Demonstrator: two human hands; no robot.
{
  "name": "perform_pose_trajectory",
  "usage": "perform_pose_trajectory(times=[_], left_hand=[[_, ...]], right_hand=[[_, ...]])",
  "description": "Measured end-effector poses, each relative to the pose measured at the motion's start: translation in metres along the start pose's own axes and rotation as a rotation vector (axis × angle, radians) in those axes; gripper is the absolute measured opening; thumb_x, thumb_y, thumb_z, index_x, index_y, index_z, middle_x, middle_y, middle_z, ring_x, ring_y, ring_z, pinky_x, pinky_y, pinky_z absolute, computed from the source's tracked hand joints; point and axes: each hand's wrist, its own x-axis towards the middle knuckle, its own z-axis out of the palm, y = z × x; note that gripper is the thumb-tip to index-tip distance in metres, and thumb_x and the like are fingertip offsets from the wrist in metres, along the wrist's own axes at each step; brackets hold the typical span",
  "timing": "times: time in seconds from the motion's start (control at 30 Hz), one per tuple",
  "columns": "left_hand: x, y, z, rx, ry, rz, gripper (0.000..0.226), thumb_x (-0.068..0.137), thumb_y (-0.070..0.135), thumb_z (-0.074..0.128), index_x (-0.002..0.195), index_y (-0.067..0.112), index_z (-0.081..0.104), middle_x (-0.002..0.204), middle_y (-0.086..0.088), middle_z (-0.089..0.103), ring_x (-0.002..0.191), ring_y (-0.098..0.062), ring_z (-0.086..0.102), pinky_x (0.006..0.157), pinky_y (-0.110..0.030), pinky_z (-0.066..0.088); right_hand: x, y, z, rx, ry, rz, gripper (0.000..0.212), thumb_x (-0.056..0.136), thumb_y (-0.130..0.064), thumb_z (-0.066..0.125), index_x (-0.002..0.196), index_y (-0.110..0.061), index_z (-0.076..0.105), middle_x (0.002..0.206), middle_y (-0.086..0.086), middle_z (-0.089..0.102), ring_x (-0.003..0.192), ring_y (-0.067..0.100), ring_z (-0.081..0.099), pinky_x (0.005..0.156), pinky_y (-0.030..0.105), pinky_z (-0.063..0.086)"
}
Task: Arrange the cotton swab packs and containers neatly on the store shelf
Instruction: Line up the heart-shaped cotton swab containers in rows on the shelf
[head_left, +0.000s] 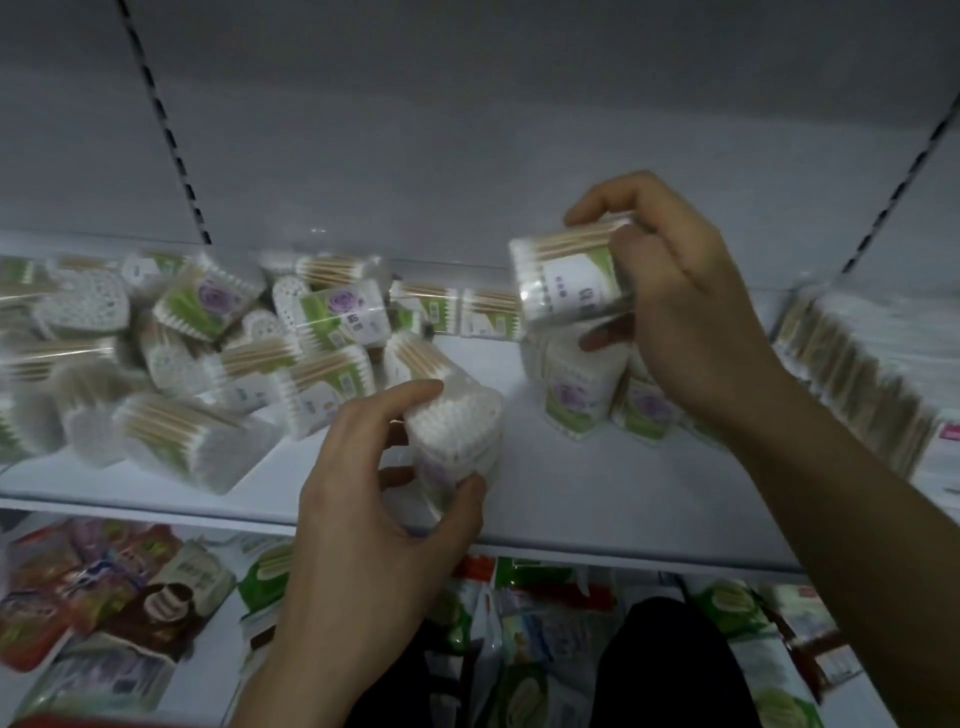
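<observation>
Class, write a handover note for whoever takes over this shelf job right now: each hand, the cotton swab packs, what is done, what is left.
Left hand grips a cotton swab pack near the front edge of the shelf.
Right hand holds a second pack raised above the standing packs.
Done: a few packs stand upright mid-shelf; a row lines the right end.
Left: the jumbled heap on the left needs setting in rows.

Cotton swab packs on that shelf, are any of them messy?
Yes. The heap of packs on the left lies jumbled on the shelf, tipped every way and piled on each other. Only the two packs below the right hand seem to stand upright.
</observation>
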Motion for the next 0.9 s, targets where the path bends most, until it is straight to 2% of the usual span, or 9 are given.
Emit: perform_pose_trajectory(times=[0.07,0.13,0.2,0.27,0.33,0.43,0.57,0.77,0.9], left_hand=[[0.003,0.005,0.01,-0.004,-0.014,0.018,0.057,0.075,0.034,0.077,0.124,0.05,0.053,0.13,0.024,0.057,0.118,-0.001,0.059,0.085,-0.03,0.057],[0.006,0.009,0.023,-0.035,-0.046,0.026,0.057,0.078,0.033,0.08,0.124,0.051,0.052,0.131,0.021,0.058,0.116,-0.004,0.06,0.084,-0.031,0.059],[0.009,0.012,0.036,-0.066,-0.093,0.033,0.056,0.081,0.03,0.083,0.125,0.049,0.053,0.13,0.018,0.059,0.116,-0.008,0.062,0.083,-0.033,0.06],[0.013,0.016,0.048,-0.068,-0.137,0.036,0.058,0.081,0.028,0.084,0.128,0.044,0.054,0.128,0.017,0.058,0.116,-0.008,0.061,0.083,-0.034,0.061],[0.017,0.019,0.057,-0.041,-0.17,0.056,0.058,0.081,0.03,0.082,0.13,0.042,0.054,0.128,0.019,0.057,0.116,-0.007,0.06,0.085,-0.031,0.061],[0.023,0.021,0.066,-0.055,-0.191,0.065,0.058,0.081,0.03,0.084,0.13,0.04,0.055,0.127,0.017,0.058,0.115,-0.008,0.061,0.085,-0.031,0.061],[0.026,0.021,0.072,-0.037,-0.199,0.07,0.06,0.079,0.029,0.087,0.128,0.039,0.056,0.124,0.016,0.057,0.113,-0.007,0.061,0.082,-0.029,0.061],[0.03,0.019,0.078,-0.035,-0.183,0.067,0.063,0.075,0.028,0.089,0.128,0.039,0.057,0.124,0.017,0.056,0.112,-0.006,0.06,0.082,-0.025,0.061],[0.029,0.016,0.078,-0.088,-0.21,0.057,0.066,0.076,0.024,0.089,0.13,0.039,0.055,0.125,0.014,0.058,0.115,-0.006,0.061,0.085,-0.028,0.061]], right_hand=[[-0.02,0.005,-0.014,0.177,0.054,0.137,0.023,0.105,-0.016,0.042,0.103,-0.02,0.064,0.09,-0.004,0.071,0.078,0.01,0.068,0.06,0.033,0.057],[-0.04,0.017,-0.028,0.356,0.074,0.223,0.013,0.102,-0.026,0.056,0.107,-0.019,0.066,0.093,-0.005,0.071,0.084,0.01,0.069,0.069,0.033,0.057],[-0.059,0.03,-0.04,0.49,0.057,0.254,0.043,0.081,-0.026,0.079,0.12,-0.015,0.063,0.109,0.003,0.072,0.101,0.021,0.07,0.083,0.043,0.059],[-0.075,0.041,-0.044,0.498,0.083,0.193,0.072,0.065,-0.028,0.087,0.13,-0.013,0.06,0.122,0.01,0.069,0.114,0.031,0.067,0.091,0.052,0.057],[-0.088,0.047,-0.042,0.426,0.184,0.137,0.071,0.062,-0.037,0.092,0.125,-0.02,0.065,0.12,0.008,0.071,0.111,0.031,0.068,0.09,0.051,0.058],[-0.1,0.056,-0.038,0.222,0.333,0.145,0.05,0.064,-0.045,0.084,0.109,-0.027,0.069,0.101,-0.003,0.074,0.093,0.014,0.072,0.076,0.031,0.059],[-0.115,0.069,-0.032,-0.122,0.402,0.186,0.058,0.072,-0.061,0.069,0.119,-0.029,0.063,0.111,-0.007,0.065,0.098,0.005,0.062,0.075,0.013,0.048],[-0.122,0.075,-0.029,-0.224,0.378,0.252,0.052,0.076,-0.048,0.083,0.12,-0.036,0.057,0.113,-0.022,0.063,0.102,-0.002,0.061,0.081,0.023,0.052],[-0.122,0.075,-0.023,-0.301,0.389,0.228,0.05,0.074,-0.045,0.082,0.116,-0.037,0.055,0.106,-0.023,0.063,0.1,-0.003,0.059,0.079,0.014,0.048]])
